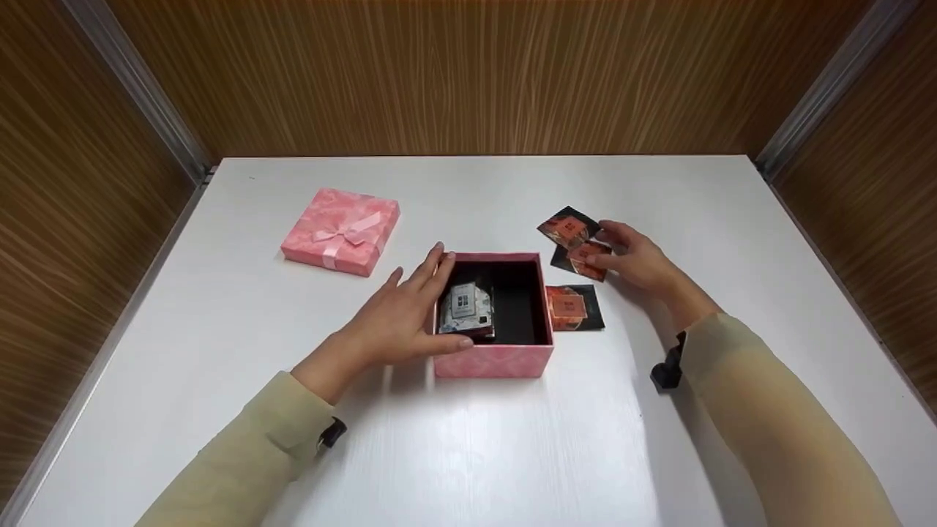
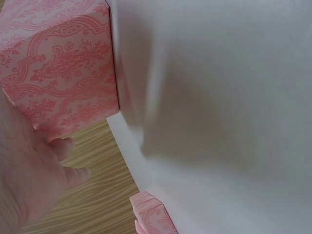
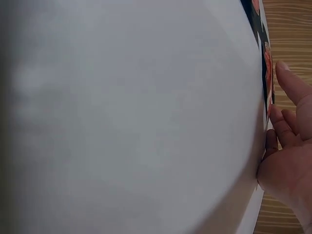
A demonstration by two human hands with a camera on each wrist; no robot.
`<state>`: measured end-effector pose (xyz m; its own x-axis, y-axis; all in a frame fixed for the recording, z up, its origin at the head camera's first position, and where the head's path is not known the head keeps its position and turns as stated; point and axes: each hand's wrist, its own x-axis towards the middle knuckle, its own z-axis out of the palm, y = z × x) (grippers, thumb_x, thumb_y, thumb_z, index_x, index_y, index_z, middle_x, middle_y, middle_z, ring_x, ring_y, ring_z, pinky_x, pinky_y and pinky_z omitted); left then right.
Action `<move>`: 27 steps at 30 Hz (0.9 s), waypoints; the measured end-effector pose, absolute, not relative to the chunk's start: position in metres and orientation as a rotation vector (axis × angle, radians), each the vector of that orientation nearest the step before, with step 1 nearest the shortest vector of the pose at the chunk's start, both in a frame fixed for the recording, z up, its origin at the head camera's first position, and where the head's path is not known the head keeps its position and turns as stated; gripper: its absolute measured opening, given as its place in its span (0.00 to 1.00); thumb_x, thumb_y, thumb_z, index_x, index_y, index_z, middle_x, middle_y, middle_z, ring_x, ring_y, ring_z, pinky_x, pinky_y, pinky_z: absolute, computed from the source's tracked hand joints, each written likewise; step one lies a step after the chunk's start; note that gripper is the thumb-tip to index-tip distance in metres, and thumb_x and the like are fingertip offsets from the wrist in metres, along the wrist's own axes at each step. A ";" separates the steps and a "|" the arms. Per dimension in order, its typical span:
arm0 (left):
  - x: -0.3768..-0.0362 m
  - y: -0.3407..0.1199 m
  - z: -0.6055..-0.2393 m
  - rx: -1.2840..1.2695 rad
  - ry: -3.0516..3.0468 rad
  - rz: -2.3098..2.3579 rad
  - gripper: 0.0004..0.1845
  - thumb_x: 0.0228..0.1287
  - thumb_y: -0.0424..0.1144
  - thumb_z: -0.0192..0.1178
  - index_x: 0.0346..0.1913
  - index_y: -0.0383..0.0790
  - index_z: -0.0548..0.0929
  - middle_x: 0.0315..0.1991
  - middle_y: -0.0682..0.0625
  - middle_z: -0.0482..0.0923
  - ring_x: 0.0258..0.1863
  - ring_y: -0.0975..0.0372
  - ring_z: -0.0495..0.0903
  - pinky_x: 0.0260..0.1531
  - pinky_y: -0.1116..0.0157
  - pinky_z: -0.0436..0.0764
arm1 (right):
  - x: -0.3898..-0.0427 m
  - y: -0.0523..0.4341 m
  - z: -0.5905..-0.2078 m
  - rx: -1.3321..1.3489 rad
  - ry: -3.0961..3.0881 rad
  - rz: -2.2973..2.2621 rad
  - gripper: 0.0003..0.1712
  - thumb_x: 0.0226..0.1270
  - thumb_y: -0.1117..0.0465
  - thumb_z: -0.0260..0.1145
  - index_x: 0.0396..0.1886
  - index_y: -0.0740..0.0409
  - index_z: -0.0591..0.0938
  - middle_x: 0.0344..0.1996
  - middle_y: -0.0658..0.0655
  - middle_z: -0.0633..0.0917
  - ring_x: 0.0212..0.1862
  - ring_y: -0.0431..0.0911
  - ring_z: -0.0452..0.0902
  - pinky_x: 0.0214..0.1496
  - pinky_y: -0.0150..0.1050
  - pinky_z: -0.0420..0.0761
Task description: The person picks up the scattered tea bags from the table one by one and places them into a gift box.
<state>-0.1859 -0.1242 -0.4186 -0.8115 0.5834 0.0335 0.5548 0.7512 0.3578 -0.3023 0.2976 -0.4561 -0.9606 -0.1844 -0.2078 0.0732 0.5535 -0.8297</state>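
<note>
In the head view a pink patterned box (image 1: 494,361) with a black inside stands without its lid at mid-table. My left hand (image 1: 399,315) rests along its left side, fingers extended by the rim and thumb over the front edge. Inside, on the left, is a stack of silver-and-black square packets (image 1: 466,307). To the right, my right hand (image 1: 638,260) reaches over a black-and-orange packet (image 1: 582,256), thumb and fingers spread at its right edge. Another orange packet (image 1: 569,228) overlaps it behind. A third orange packet (image 1: 575,307) lies against the box's right side.
The pink lid (image 1: 340,230) with a ribbon bow lies at the back left of the white table (image 1: 468,454). Wood-grained panels (image 1: 468,80) stand behind the table and along both sides.
</note>
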 end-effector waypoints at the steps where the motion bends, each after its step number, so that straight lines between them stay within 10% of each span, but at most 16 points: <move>1: -0.186 -0.124 -0.418 0.930 2.864 0.545 0.67 0.61 0.85 0.49 0.87 0.45 0.35 0.88 0.48 0.30 0.82 0.51 0.58 0.81 0.43 0.48 | -0.302 0.297 -0.456 -0.088 2.520 -1.363 0.51 0.76 0.52 0.71 0.87 0.55 0.54 0.80 0.64 0.66 0.82 0.59 0.55 0.81 0.58 0.57; 27: -0.186 -0.124 -0.419 0.933 2.859 0.546 0.67 0.61 0.85 0.49 0.87 0.46 0.34 0.87 0.48 0.29 0.83 0.52 0.55 0.81 0.43 0.47 | -0.304 0.293 -0.461 -0.183 2.679 -1.232 0.47 0.75 0.56 0.72 0.85 0.62 0.58 0.75 0.69 0.70 0.78 0.61 0.61 0.82 0.57 0.55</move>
